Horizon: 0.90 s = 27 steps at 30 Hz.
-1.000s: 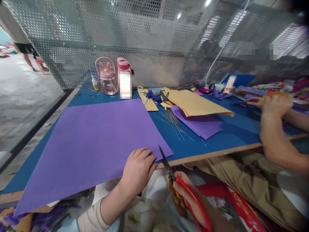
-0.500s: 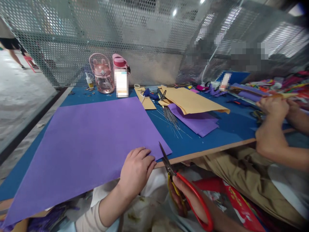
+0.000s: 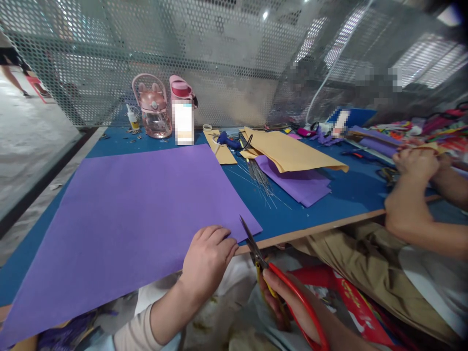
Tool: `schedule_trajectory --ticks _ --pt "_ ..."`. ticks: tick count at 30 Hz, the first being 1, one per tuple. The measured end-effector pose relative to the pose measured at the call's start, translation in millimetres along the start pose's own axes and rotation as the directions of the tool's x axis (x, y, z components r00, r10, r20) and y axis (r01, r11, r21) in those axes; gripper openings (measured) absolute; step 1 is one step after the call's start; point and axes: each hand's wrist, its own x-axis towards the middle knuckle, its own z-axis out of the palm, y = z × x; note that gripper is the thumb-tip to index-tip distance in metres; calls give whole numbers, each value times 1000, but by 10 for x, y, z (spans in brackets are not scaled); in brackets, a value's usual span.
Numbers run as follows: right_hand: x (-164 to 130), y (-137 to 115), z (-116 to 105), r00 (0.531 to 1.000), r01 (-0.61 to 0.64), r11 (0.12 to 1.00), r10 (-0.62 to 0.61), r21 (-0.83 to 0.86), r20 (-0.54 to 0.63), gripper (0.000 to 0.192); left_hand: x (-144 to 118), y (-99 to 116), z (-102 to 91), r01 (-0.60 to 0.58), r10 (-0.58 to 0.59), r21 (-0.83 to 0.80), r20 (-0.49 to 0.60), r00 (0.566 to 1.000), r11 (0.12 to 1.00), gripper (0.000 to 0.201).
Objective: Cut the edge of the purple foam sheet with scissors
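A large purple sheet point(image 3: 139, 209), paper or felt-like, lies across the near left of the blue table and hangs over its front edge. My left hand point(image 3: 210, 258) grips the sheet at its near edge, close to the right corner, fingers together on top; the thumb is hidden. In my right hand point(image 3: 288, 297) is a pair of scissors point(image 3: 258, 251) with red and yellow on the handles. Their dark blades look nearly closed and point up and away beside the sheet's right corner. Some of the right fingers are hidden behind the handles.
Folded yellow sheet point(image 3: 288, 151) and purple pieces point(image 3: 303, 187) lie right of centre, beside thin wires point(image 3: 260, 178) and a blue glue gun point(image 3: 228, 141). Pink bottles point(image 3: 156, 114) and a small white bottle point(image 3: 132, 118) stand behind. At right, a co-worker's hands point(image 3: 419, 163) work.
The view has shifted slightly. My left hand and the sheet's right corner sit a touch further right; the scissors keep nearly the same place. The co-worker's hands have moved a little.
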Motion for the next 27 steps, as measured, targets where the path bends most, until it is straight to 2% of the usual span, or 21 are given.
schedule_trajectory --ticks 12,14,16,17,18,19,21,22,23,24,25,27 --pt "64 35 -28 1000 -4 992 1 -127 -27 53 -11 -9 4 10 -11 -35 -21 1000 999 16" --pt "36 -19 -5 999 6 987 -12 -161 -37 56 -50 35 -40 31 -44 -143 -87 995 989 14" --pt "4 -74 19 999 24 979 -29 -204 -22 58 -118 112 -83 70 -119 -387 -105 987 920 16" --pt "-4 -88 28 999 41 974 -43 -223 -7 59 -156 159 -93 122 -169 -538 -38 985 834 20" --pt "-3 -89 33 998 61 970 -61 -233 9 60 -192 206 -91 211 -211 -677 84 974 705 28" --pt "7 -75 34 996 88 971 -84 -222 25 60 -223 250 -75 336 -235 -773 245 941 538 35" --pt "52 -12 28 988 154 978 -147 -140 57 58 -258 320 -8 588 -230 -791 549 804 168 46" --pt "80 28 23 982 181 980 -175 -87 71 56 -262 343 34 664 -218 -748 648 730 -3 49" --pt "108 67 18 977 199 979 -194 -46 84 54 -257 359 74 697 -207 -702 711 672 -150 52" --pt "133 101 14 974 211 977 -208 -28 94 53 -245 372 106 702 -198 -662 749 632 -263 54" --pt "153 126 10 971 223 974 -219 -33 97 52 -228 382 127 695 -189 -633 771 608 -342 56" --pt "180 150 2 969 240 967 -234 -79 81 54 -188 404 135 668 -180 -612 779 600 -423 59"
